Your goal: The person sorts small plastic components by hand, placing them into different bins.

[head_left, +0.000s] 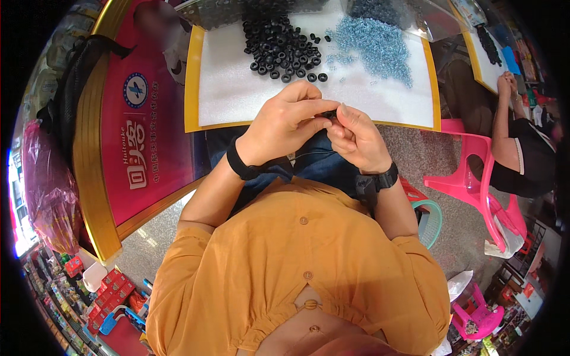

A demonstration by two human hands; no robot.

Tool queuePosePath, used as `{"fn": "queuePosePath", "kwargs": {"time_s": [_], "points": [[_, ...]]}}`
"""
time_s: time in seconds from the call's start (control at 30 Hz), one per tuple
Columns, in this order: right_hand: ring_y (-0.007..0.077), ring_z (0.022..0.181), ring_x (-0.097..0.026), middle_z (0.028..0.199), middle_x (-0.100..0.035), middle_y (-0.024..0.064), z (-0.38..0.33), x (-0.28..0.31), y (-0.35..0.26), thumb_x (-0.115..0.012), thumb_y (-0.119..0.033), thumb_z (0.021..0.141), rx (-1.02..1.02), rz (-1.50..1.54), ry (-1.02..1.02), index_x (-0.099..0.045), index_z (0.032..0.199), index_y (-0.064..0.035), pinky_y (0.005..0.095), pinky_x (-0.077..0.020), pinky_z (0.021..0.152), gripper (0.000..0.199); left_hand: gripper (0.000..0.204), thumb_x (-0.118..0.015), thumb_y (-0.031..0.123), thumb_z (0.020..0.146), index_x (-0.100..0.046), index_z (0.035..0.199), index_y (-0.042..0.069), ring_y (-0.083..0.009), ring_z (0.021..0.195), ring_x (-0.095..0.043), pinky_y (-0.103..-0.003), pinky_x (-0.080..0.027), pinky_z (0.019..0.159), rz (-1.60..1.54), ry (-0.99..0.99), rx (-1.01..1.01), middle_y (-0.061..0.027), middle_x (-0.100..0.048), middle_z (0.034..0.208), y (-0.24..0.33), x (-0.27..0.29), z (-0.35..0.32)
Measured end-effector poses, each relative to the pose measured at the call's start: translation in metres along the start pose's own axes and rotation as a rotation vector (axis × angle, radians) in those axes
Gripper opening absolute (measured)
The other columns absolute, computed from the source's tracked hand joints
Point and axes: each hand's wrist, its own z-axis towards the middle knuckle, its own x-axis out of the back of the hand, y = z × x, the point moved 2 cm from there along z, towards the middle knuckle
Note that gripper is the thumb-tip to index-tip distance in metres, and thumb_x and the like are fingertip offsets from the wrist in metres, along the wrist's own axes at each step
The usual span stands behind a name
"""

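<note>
My left hand (288,121) and my right hand (358,137) meet just off the near edge of the white-topped table (228,104). Both are closed in a pinch on a small black bead (329,114), mostly covered by the fingertips. A thin dark cord (314,153) shows below the hands, against my blue trousers; whether it runs through the bead is hidden. Beyond my left hand lies a loose heap of black ring-shaped beads (279,50). Beside it, to the right, spreads a pile of small clear-blue beads (380,50).
Clear plastic bins (430,21) stand along the table's far side. A pink sign board (142,118) with a gold frame rises at the left. On the right are a pink plastic chair (469,172), a green basket (432,222) and another person's arm (504,124) at a second table.
</note>
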Motion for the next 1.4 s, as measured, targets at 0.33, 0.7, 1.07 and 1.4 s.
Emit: {"fn": "queuePosePath", "kwargs": {"time_s": [0.33,0.7,1.07,1.4], "points": [[0.0011,0.056,-0.040,0.076,-0.057,-0.0038,0.002,-0.005,-0.002,-0.065,-0.026,0.100,0.097,-0.239,0.192,-0.065,0.105,0.0003,0.0176,-0.0293,0.048,0.027,0.029,-0.079,0.004,0.078,-0.073,0.106,0.005,-0.0212,0.074,-0.063,-0.030,-0.053,0.062,0.081,0.042,-0.027,-0.0082,-0.063,0.093,-0.006,-0.009,-0.004],[0.0020,0.055,-0.046,0.080,-0.064,0.0000,0.010,0.011,0.002,-0.067,-0.025,0.099,0.268,-0.148,0.359,-0.066,0.100,-0.0017,0.0171,-0.0315,0.045,0.023,0.028,-0.075,0.003,0.085,-0.071,0.112,0.004,-0.0178,0.076,-0.066,-0.028,-0.054,0.063,-0.007,0.130,0.036,-0.0095,-0.066,0.098,-0.028,-0.028,-0.006],[0.0029,0.052,-0.047,0.078,-0.065,0.0007,0.013,0.009,0.003,-0.061,-0.026,0.102,0.219,0.087,0.291,-0.063,0.093,-0.0078,0.0164,-0.0302,0.041,0.021,0.029,-0.067,0.001,0.093,-0.070,0.121,0.004,-0.0122,0.071,-0.068,-0.023,-0.054,0.061,-0.316,0.128,0.206,-0.0089,-0.068,0.098,-0.024,-0.032,-0.009],[0.0079,0.054,-0.050,0.080,-0.065,0.0019,0.017,0.015,-0.021,-0.068,-0.027,0.097,0.294,-0.473,0.421,-0.067,0.094,-0.0057,0.0221,-0.0363,0.048,0.021,0.028,-0.069,0.007,0.092,-0.069,0.120,0.003,-0.0112,0.073,-0.065,-0.024,-0.053,0.060,-0.129,0.085,0.218,-0.0085,-0.066,0.097,-0.034,-0.022,-0.010]]}}
